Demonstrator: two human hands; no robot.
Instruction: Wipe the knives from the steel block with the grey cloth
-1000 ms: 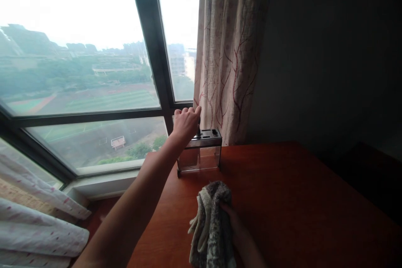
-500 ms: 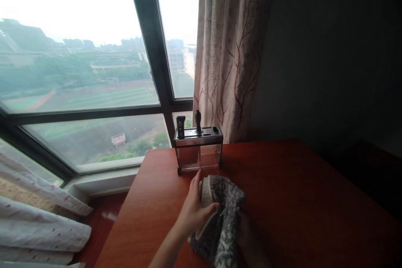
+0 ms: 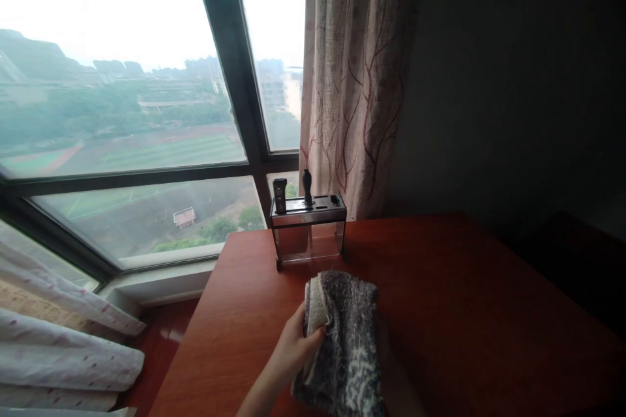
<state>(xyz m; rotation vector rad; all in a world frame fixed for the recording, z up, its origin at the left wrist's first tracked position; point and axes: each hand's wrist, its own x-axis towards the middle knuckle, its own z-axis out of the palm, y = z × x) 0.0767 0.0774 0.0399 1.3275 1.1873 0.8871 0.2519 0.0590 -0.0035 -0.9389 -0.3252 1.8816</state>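
slotted rack (image 3: 313, 217) beyond cloth (image 3: 352, 332)

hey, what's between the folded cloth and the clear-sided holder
In the head view, just a narrow strip of bare tabletop shows between the folded cloth and holder.

Cloth (image 3: 353, 319) grey w/ white patt., cream on L side; table (image 3: 440, 287) red-brn; far curtain (image 3: 359, 91) beige w/ red branches; near L curtain (image 3: 63, 352) white w/ pink dots.
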